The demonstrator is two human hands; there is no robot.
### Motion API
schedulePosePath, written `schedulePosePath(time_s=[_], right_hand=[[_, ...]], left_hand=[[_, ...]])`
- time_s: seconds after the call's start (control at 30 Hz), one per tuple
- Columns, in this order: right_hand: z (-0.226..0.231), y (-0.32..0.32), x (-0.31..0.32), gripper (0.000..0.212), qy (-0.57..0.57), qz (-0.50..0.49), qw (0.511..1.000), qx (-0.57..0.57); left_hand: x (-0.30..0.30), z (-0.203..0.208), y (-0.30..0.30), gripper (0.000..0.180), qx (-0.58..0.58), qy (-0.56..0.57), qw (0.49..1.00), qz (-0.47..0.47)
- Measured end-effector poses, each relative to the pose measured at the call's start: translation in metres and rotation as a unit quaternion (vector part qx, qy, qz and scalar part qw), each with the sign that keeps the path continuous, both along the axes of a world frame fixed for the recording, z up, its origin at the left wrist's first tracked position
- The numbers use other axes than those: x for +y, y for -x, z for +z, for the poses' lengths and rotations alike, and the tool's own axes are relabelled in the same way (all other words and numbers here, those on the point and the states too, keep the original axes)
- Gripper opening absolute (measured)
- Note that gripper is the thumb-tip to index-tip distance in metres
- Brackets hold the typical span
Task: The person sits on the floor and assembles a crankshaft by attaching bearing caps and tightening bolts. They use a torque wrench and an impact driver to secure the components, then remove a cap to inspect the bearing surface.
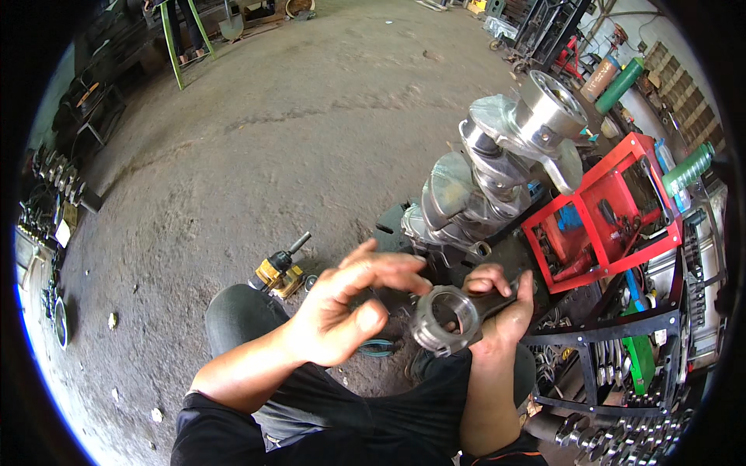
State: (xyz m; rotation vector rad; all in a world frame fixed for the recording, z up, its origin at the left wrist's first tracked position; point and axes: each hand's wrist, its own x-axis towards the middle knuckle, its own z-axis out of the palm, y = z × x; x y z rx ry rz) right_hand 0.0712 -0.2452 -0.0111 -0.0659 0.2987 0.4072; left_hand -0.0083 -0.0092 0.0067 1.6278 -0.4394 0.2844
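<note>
My right hand (509, 320) is closed around the shank of a metal connecting rod (425, 326). The rod's large ring end points left, over my lap. My left hand (342, 307) hovers just left of that ring, fingers apart and holding nothing; a gap shows between its fingertips and the rod. Beyond both hands a large, shiny crankshaft (501, 175) stands on end, tilted, with clear plastic film over parts of it. The rod's small end is mostly hidden by my right hand.
A yellow power tool (281, 272) stands on the floor by my left knee. At right are a red tool tray (614, 266), a black rack (614, 335) of tools and several crankshafts (614, 439). Green gas cylinders (620, 85) lean farther back. Engine parts (58, 175) line the far left.
</note>
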Motion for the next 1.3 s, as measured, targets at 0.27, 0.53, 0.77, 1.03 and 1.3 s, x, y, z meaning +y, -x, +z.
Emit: schedulePosePath(time_s=[0.27, 0.53, 0.77, 1.03, 1.3], right_hand=[[-0.008, 0.016, 0.029, 0.075, 0.037, 0.164, 0.984, -0.061], [-0.012, 0.035, 0.046, 0.064, 0.107, 0.239, 0.965, -0.030], [0.001, 0.032, 0.051, 0.064, 0.157, 0.162, 0.973, 0.053], [-0.009, 0.005, 0.027, 0.056, 0.190, -0.049, 0.971, 0.139], [-0.012, -0.010, 0.010, 0.057, 0.140, -0.108, 0.972, 0.156]], left_hand=[[0.002, 0.001, -0.014, 0.025, -0.087, -0.208, 0.969, 0.097], [-0.008, -0.009, -0.012, 0.028, -0.030, -0.340, 0.938, 0.065], [-0.008, -0.016, -0.016, 0.026, 0.015, -0.300, 0.952, 0.065], [0.003, -0.006, -0.010, 0.027, -0.078, -0.151, 0.985, 0.033], [-0.011, -0.009, -0.007, 0.027, -0.102, -0.149, 0.984, 0.003]])
